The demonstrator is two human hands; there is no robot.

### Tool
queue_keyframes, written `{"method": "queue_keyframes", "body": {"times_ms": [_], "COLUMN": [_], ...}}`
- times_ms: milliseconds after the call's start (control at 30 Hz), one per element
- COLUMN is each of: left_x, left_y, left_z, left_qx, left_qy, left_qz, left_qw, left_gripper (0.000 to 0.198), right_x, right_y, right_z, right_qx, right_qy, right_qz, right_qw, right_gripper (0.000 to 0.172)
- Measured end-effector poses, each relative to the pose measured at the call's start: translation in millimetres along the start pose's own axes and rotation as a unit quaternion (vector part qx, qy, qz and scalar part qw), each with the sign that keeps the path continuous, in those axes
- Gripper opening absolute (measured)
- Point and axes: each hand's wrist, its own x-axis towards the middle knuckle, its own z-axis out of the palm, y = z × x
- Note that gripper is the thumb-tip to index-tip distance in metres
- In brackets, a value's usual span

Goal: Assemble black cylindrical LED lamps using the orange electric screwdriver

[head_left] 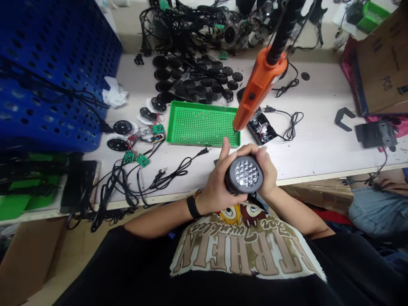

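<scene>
Both my hands hold a round black lamp head (244,174) with a grid of small LEDs facing the camera, just above the table's front edge. My left hand (217,183) wraps its left side, thumb raised, a dark band on the wrist. My right hand (267,170) closes around its right side and top. An orange electric screwdriver (259,87) hangs from above on a black cord, its tip just above my hands, by the green perforated tray (200,123).
A blue perforated crate (54,72) stands at the left. Black discs (197,80), cables and small green circuit boards (137,158) lie across the white table (321,140). A cardboard box (382,63) sits at the right. Another person's knee in jeans (376,208) shows at the lower right.
</scene>
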Motion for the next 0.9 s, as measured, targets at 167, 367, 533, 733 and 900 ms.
{"method": "queue_keyframes", "body": {"times_ms": [167, 367, 533, 733, 900], "left_x": [20, 12, 12, 16, 38], "left_y": [0, -2, 8, 2, 8], "left_z": [9.0, 2.3, -11.3, 1.3, 22.2], "left_qx": [0.118, 0.097, 0.103, 0.038, -0.028], "left_qy": [0.03, 0.055, -0.019, -0.038, 0.097], "left_qz": [0.07, 0.075, 0.126, -0.007, -0.104], "left_qw": [0.99, 0.991, 0.986, 0.999, 0.989], "left_gripper": [0.099, 0.088, 0.092, 0.062, 0.052], "right_x": [28, 15, -8, -2, -7], "right_y": [25, 6, -19, 10, 19], "right_z": [-20, -38, -61, -68, -51], "right_qx": [0.105, -0.032, -0.317, -0.226, 0.06], "right_qy": [0.104, 0.153, -0.11, 0.037, 0.19], "right_qz": [0.046, -0.112, -0.246, -0.075, -0.044], "right_qw": [0.988, 0.981, 0.909, 0.971, 0.979], "right_gripper": [0.062, 0.078, 0.071, 0.048, 0.072]}}
